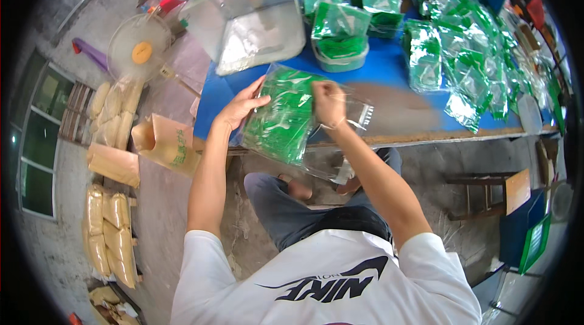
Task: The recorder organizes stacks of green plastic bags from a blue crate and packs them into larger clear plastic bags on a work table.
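At the table's front edge I have a large transparent plastic bag point(278, 115) filled with flat green packets, tilted and partly overhanging the edge. My left hand point(238, 108) grips its left side, thumb over the face and fingers along the edge. Curled closed, my right hand point(330, 105) is on the bag's right part, where the see-through film extends past the green contents; its fingertips are hidden. Just beyond, a translucent tub point(340, 65) holds more green packets standing upright.
On the blue table point(386, 60) stand a large translucent bin point(261, 36) at left and a heap of green-and-clear packets point(465, 51) at right. A fan point(139, 51) and paper sacks point(164, 142) are on the left; a wooden stool point(486, 194) stands lower right.
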`<action>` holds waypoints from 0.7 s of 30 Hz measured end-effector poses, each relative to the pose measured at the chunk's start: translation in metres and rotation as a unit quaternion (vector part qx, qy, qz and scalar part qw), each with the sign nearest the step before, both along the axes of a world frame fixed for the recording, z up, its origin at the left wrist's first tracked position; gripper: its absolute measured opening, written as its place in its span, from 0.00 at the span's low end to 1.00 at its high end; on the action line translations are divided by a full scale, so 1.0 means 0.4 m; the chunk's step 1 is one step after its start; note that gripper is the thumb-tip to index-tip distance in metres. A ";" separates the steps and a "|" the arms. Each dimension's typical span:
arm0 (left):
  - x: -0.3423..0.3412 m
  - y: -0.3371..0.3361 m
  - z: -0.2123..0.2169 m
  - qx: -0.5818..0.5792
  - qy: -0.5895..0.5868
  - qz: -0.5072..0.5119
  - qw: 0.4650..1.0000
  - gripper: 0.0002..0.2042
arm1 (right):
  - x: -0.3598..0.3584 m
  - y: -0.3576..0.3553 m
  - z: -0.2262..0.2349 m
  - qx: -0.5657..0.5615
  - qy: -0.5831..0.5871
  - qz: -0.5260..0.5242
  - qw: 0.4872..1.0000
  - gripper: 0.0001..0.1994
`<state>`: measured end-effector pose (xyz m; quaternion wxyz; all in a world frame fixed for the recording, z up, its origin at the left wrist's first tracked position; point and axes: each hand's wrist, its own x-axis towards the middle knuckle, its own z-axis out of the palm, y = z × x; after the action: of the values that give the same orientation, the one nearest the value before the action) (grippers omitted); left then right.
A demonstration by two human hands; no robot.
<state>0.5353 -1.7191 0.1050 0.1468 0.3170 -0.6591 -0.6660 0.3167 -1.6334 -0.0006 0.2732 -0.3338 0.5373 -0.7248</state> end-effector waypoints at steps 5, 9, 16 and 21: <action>0.067 0.019 -0.019 -0.016 0.006 0.034 0.999 0.43 | 0.027 0.104 0.014 0.083 -0.025 0.025 0.996 0.17; -0.004 0.060 0.017 -0.059 -0.052 0.042 0.996 0.44 | 0.093 0.201 0.074 0.078 0.010 0.092 0.993 0.16; 0.023 0.038 0.010 -0.233 -0.128 0.015 0.964 0.42 | 0.072 0.284 0.074 0.055 0.161 0.232 0.958 0.11; -0.038 0.007 0.026 -0.384 -0.234 0.067 0.891 0.51 | 0.149 0.250 0.145 0.000 0.213 0.256 0.943 0.08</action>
<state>0.5202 -1.7164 0.1153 0.1427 0.4265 -0.8556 -0.2562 0.3764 -1.5333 0.0574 0.3293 -0.6065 0.4794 -0.5421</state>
